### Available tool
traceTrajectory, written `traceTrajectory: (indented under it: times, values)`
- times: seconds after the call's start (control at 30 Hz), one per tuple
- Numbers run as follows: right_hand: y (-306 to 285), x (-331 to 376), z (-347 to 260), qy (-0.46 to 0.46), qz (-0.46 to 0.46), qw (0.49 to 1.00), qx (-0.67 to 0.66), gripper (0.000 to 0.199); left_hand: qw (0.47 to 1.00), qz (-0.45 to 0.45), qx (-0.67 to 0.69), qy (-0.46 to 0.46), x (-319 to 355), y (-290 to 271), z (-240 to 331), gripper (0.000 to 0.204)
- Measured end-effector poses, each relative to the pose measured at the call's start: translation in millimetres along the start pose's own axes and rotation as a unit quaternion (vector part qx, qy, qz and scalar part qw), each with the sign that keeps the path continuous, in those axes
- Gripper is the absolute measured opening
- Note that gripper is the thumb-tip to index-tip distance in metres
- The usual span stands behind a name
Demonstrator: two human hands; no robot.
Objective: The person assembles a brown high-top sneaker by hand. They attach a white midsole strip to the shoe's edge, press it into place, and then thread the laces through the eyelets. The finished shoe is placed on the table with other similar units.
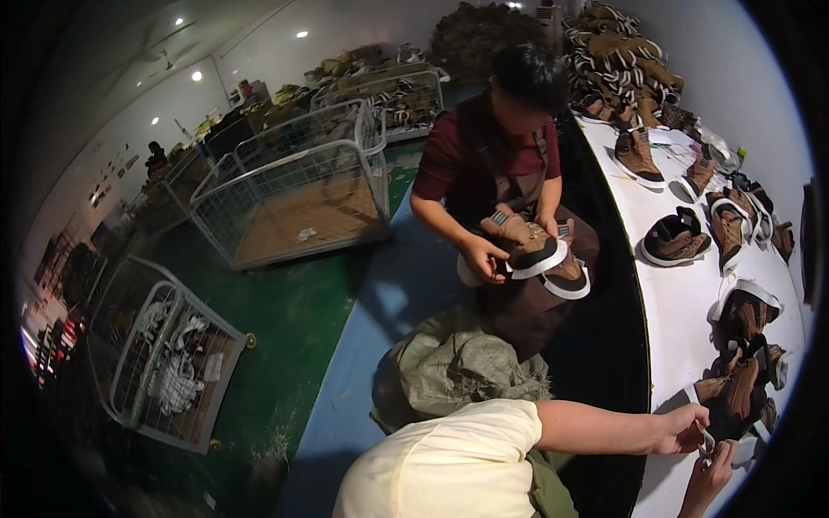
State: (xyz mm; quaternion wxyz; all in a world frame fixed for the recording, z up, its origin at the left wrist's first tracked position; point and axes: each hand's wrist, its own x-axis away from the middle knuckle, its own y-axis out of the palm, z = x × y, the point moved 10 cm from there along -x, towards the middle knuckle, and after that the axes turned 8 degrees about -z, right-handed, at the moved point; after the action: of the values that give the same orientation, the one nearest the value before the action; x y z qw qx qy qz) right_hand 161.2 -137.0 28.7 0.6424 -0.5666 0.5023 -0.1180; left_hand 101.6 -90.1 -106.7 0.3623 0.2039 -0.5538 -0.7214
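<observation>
At the lower right, over the white table (669,345), my two hands come together. My left hand (682,430), at the end of an arm in a pale yellow sleeve, is closed in a pinch. Just below it my right hand (710,476) has its fingers closed too. Between them is a small pale strip (705,443); its exact kind is too small to tell. Right behind my fingers stands a brown and black shoe (730,393) with a white strip on its edge. Another brown and black shoe (748,309) lies farther up the table.
Across from me a co-worker (492,164) sits holding brown shoes (527,246). A grey-green woven sack (462,363) sits between us. More shoes (639,155) and a tall shoe pile (609,65) occupy the far table. Wire-mesh carts (294,198) stand on the left.
</observation>
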Motion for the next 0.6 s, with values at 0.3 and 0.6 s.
traceTrajectory:
  times: [0.3,0.6]
  values:
    - [-23,-12,-49,-0.104,-0.004,0.988,0.111,0.015,0.997,0.046,-0.044,0.035,-44,-15,-5,0.013]
    - [4,4,-10,-0.010,0.089,0.988,-0.127,0.031,0.996,-0.041,-0.066,0.047,26,3,10,0.015]
